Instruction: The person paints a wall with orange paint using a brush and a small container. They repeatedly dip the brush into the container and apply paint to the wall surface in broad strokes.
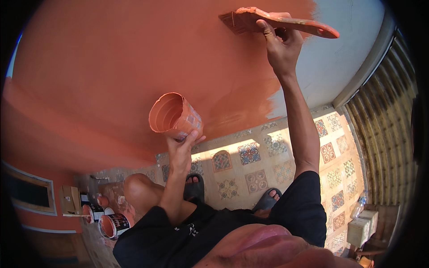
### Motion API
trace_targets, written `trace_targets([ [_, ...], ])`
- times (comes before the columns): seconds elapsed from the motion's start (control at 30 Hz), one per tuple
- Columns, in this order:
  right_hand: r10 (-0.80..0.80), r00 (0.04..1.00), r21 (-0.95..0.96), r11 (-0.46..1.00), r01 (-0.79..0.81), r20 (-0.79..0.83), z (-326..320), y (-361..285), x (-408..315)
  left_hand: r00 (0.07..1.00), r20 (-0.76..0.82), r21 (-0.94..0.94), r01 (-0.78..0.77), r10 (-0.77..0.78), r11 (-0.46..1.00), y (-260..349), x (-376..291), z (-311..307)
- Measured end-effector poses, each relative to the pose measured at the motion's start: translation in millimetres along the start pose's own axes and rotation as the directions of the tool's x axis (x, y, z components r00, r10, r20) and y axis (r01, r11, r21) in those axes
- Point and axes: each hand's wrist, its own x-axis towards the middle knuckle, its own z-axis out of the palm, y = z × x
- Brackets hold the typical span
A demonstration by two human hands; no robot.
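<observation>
My right hand point(284, 47) grips a wide paintbrush point(264, 20) by its paint-smeared handle, up near the top of the view. The dark, paint-loaded bristles point left, at or close to the wall point(117, 67); I cannot tell if they touch. Most of that wall is coated in terracotta-orange paint, while a pale bare strip point(335, 63) runs down its right side with a ragged edge between. Lower and to the left, my left hand point(182, 147) holds a cut-down plastic paint container point(176, 115). Orange paint covers its inside and rim, and its mouth faces up.
Patterned tiles point(256, 181) cover the floor under my sandals. At lower left stand open paint buckets point(114, 226) and a cardboard box point(71, 199). Corrugated sheeting point(378, 134) bounds the right side. Pale blocks point(362, 227) and a clear plastic bottle point(359, 205) are at lower right.
</observation>
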Motion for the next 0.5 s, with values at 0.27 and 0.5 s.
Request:
trace_targets([
  [0.27, -0.582, 0.745, -0.563, 0.753, 0.341, -0.327, -33.0, 13.6, 44.2, 1.000, 0.012, 0.021, 0.026, -0.026, 0.999, 1.8, -5.1, -8.5],
  [0.5, -0.506, 0.784, -0.326, 0.720, 0.613, 0.359, 64.3, -39.5, -34.0, 0.999, 0.039, 0.054, -0.004, 0.002, 0.999, -0.1, -1.8, -6.8],
])
